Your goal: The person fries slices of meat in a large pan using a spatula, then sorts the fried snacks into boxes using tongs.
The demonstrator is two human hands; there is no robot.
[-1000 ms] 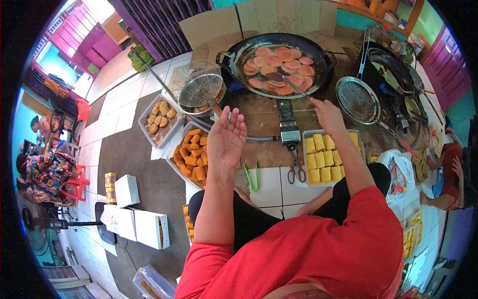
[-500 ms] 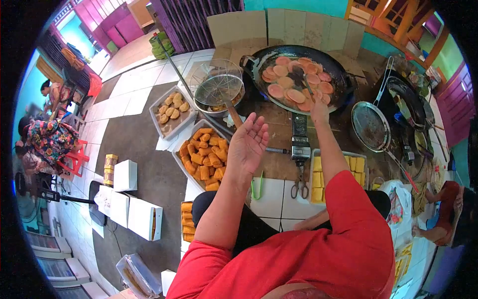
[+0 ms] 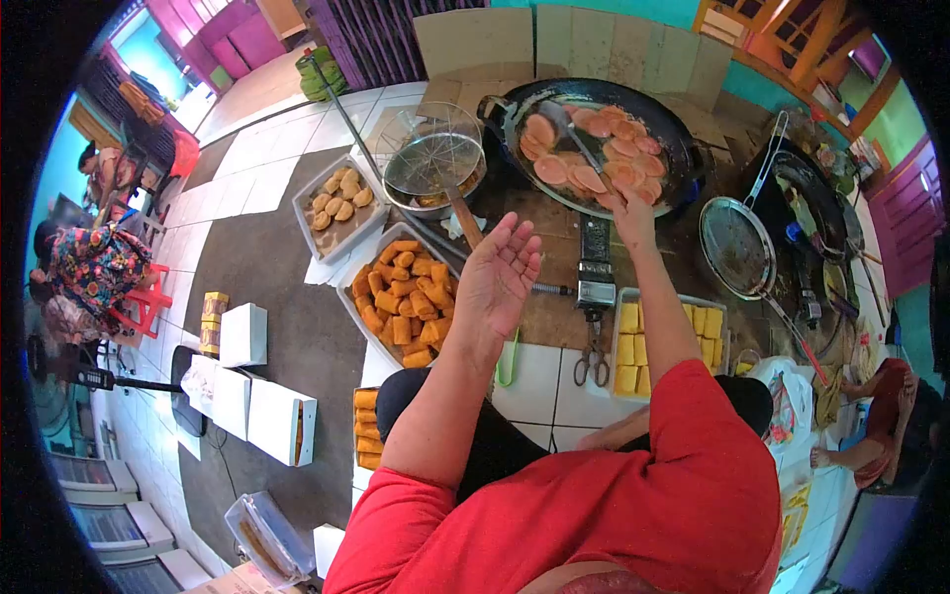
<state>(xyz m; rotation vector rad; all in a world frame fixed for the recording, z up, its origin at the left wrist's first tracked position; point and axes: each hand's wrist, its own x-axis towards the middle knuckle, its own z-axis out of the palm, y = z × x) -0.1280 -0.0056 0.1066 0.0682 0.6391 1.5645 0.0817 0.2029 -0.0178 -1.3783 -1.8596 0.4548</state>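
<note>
The right hand (image 3: 627,210) has its fingers closed around the handle of a spatula (image 3: 586,150), at about five o'clock in the large black wok (image 3: 674,121). The spatula slants across the wok, its blade at about ten o'clock among flat pink rounds (image 3: 625,148); whether the blade touches any of them is too blurred to tell. The left hand (image 3: 502,279) is open, palm up, its fingers slightly curled, with the wok at one o'clock from it. A wire strainer (image 3: 416,158) sits over a metal bowl (image 3: 435,201) at eleven o'clock from that hand, its wooden handle slanting down close to the fingertips. From the same hand, a tray of round tan pieces (image 3: 339,205) is at ten o'clock, a tray of orange rolls (image 3: 408,305) at nine and green tongs (image 3: 508,364) at six. Scissors (image 3: 592,364) lie between four and five. At five o'clock from the right hand is a box of yellow pieces (image 3: 627,348); a second strainer (image 3: 736,247) is between three and four, and a smaller black wok (image 3: 829,203) at three. Other people sit at the far nine o'clock edge, and another person (image 3: 884,416) is at the far four o'clock edge.
</note>
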